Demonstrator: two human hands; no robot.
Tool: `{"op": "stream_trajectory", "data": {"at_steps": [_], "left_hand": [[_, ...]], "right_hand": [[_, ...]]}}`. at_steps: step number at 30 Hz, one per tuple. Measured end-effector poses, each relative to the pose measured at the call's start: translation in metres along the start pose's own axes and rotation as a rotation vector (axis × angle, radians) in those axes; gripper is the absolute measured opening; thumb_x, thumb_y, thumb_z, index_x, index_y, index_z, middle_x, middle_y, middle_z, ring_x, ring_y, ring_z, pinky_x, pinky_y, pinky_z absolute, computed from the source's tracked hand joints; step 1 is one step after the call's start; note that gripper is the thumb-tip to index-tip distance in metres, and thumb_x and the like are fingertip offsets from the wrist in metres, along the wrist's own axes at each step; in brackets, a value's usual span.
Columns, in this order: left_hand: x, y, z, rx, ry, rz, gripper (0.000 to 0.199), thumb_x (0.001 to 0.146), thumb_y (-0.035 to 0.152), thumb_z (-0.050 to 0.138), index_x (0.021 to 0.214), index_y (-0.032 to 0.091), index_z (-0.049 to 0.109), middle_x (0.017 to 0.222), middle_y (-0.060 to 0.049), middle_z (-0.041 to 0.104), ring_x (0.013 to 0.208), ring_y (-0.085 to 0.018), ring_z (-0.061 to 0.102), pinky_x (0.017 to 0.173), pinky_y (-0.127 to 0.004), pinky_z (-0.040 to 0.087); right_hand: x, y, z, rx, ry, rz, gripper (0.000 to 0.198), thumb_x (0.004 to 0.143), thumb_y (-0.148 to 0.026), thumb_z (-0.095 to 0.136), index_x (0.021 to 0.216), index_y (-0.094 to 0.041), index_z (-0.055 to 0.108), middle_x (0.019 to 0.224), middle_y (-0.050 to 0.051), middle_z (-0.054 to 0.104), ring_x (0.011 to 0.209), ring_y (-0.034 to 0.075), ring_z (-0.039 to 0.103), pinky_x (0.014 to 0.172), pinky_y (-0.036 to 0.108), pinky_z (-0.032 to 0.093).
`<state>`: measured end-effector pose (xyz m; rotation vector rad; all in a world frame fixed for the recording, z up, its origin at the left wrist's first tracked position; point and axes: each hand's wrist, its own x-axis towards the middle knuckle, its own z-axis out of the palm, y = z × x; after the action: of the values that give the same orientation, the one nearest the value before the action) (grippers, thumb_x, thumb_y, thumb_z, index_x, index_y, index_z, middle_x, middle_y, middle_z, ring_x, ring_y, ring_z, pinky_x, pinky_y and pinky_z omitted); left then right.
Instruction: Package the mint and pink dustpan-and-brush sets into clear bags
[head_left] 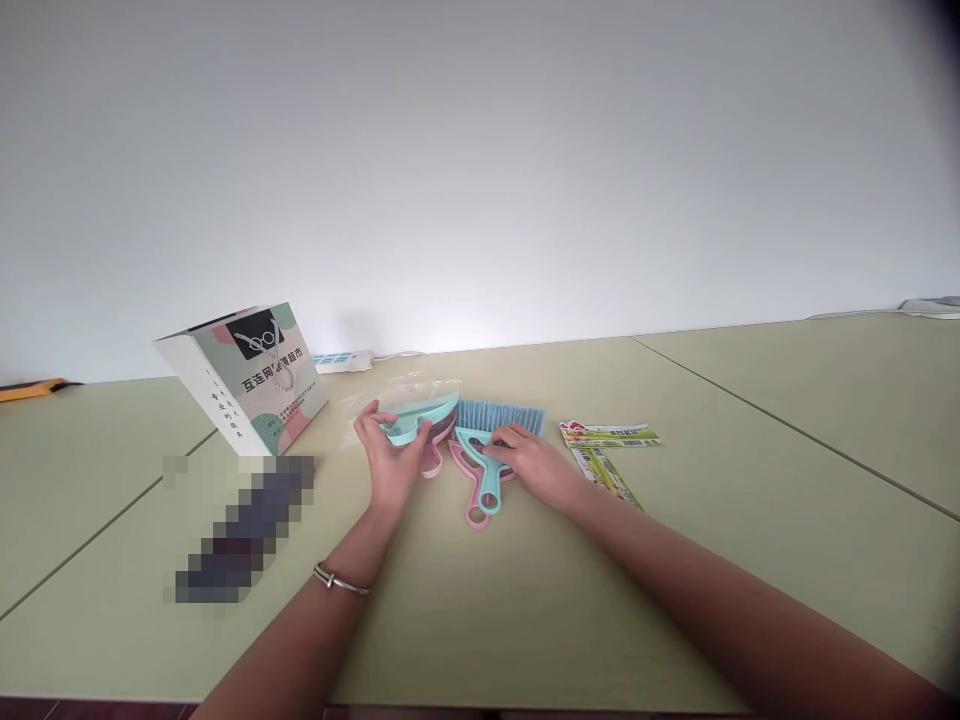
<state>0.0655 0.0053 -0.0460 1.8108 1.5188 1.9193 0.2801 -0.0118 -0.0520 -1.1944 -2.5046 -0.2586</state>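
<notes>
My left hand [392,455] grips a small teal dustpan [435,408], thumb at its near edge and fingers at its left side. Below it shows a pink dustpan [432,462], mostly hidden. With bent fingers, my right hand [529,458] holds a teal hand brush [491,478] by its wide upper part. Blue bristles [501,416] point away from me, toward the wall. Partly covered by the teal brush is a pink brush [475,514], its looped handle toward me. Clear plastic wrap [409,384] lies behind the teal dustpan.
At the left stands a paper bag [262,385] with a rope handle. A blurred dark object [244,535] lies in front of it. Two printed card strips [611,435] are right of the brushes. A power strip [341,362] sits by the wall; an orange item [31,390] is far left.
</notes>
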Motion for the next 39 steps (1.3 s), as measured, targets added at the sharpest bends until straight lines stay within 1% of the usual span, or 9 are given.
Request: {"op": "stream_trajectory", "data": {"at_steps": [7, 14, 17, 20, 23, 30, 33, 36, 39], "left_hand": [[-0.011, -0.008, 0.007, 0.053, -0.195, -0.179, 0.069, 0.056, 0.038, 0.076, 0.106, 0.021, 0.032, 0.119, -0.011, 0.033, 0.13, -0.029, 0.024, 0.102, -0.048, 0.032], [-0.009, 0.003, 0.004, 0.125, -0.187, -0.196, 0.102, 0.048, 0.045, 0.078, 0.128, 0.021, 0.019, 0.134, -0.015, 0.022, 0.133, -0.029, 0.019, 0.103, -0.046, 0.033], [-0.009, 0.006, 0.002, 0.208, -0.221, -0.261, 0.087, 0.049, 0.043, 0.078, 0.119, 0.021, 0.033, 0.131, -0.014, 0.03, 0.126, -0.03, 0.034, 0.098, -0.047, 0.036], [-0.006, 0.008, -0.001, 0.231, -0.292, -0.319, 0.047, 0.056, 0.04, 0.072, 0.092, 0.02, 0.049, 0.116, -0.01, 0.046, 0.108, -0.026, 0.05, 0.089, -0.043, 0.043], [-0.002, 0.007, -0.004, 0.163, -0.356, -0.328, 0.023, 0.065, 0.035, 0.063, 0.065, 0.02, 0.045, 0.096, -0.005, 0.057, 0.093, -0.021, 0.057, 0.082, -0.037, 0.045], [0.018, -0.005, -0.016, -0.141, 0.123, -0.224, 0.025, 0.073, 0.038, 0.062, 0.076, 0.02, 0.044, 0.119, -0.011, 0.051, 0.109, -0.021, 0.051, 0.088, -0.035, 0.041], [0.032, -0.007, -0.025, -0.361, 0.291, -0.204, 0.028, 0.072, 0.038, 0.064, 0.08, 0.021, 0.043, 0.114, -0.008, 0.052, 0.11, -0.018, 0.051, 0.089, -0.032, 0.041], [0.045, -0.005, -0.033, -0.576, 0.315, -0.236, 0.033, 0.068, 0.039, 0.068, 0.082, 0.023, 0.043, 0.105, -0.004, 0.056, 0.101, -0.015, 0.055, 0.089, -0.031, 0.042], [0.05, 0.003, -0.038, -0.756, 0.167, -0.313, 0.034, 0.067, 0.039, 0.069, 0.088, 0.025, 0.046, 0.103, -0.002, 0.058, 0.089, -0.013, 0.06, 0.086, -0.031, 0.044]], "right_hand": [[-0.003, -0.001, 0.003, 0.046, -0.027, 0.026, 0.045, 0.077, 0.004, 0.044, 0.11, -0.019, 0.064, 0.1, 0.009, 0.06, 0.093, 0.021, 0.056, 0.08, 0.033, 0.047], [-0.008, 0.01, 0.008, 0.139, 0.096, 0.179, 0.044, 0.077, 0.002, 0.04, 0.106, -0.019, 0.065, 0.101, 0.009, 0.062, 0.094, 0.021, 0.057, 0.08, 0.034, 0.047], [-0.01, 0.011, 0.007, 0.204, 0.172, 0.156, 0.04, 0.082, -0.003, 0.038, 0.105, -0.02, 0.065, 0.099, 0.007, 0.063, 0.094, 0.02, 0.058, 0.079, 0.034, 0.048], [-0.01, 0.011, 0.004, 0.253, 0.21, 0.141, 0.038, 0.082, -0.005, 0.038, 0.103, -0.021, 0.066, 0.096, 0.006, 0.064, 0.091, 0.019, 0.06, 0.078, 0.034, 0.048], [-0.011, 0.01, 0.0, 0.288, 0.222, 0.138, 0.037, 0.082, -0.006, 0.038, 0.102, -0.02, 0.066, 0.095, 0.007, 0.066, 0.09, 0.019, 0.061, 0.078, 0.034, 0.048], [-0.011, 0.007, -0.011, 0.427, 0.276, 0.192, 0.034, 0.084, -0.011, 0.037, 0.098, -0.02, 0.067, 0.09, 0.007, 0.065, 0.083, 0.019, 0.061, 0.073, 0.035, 0.048], [-0.011, 0.008, -0.014, 0.564, 0.382, 0.289, 0.031, 0.085, -0.016, 0.038, 0.098, -0.021, 0.066, 0.093, 0.006, 0.064, 0.079, 0.017, 0.06, 0.068, 0.032, 0.048], [-0.011, 0.011, -0.016, 0.705, 0.508, 0.424, 0.026, 0.086, -0.027, 0.043, 0.101, -0.02, 0.063, 0.098, 0.007, 0.062, 0.087, 0.018, 0.06, 0.076, 0.033, 0.048], [-0.011, 0.014, -0.021, 0.892, 0.558, 0.594, 0.03, 0.085, -0.038, 0.047, 0.105, -0.021, 0.059, 0.102, 0.007, 0.061, 0.092, 0.018, 0.06, 0.083, 0.035, 0.047]]}}
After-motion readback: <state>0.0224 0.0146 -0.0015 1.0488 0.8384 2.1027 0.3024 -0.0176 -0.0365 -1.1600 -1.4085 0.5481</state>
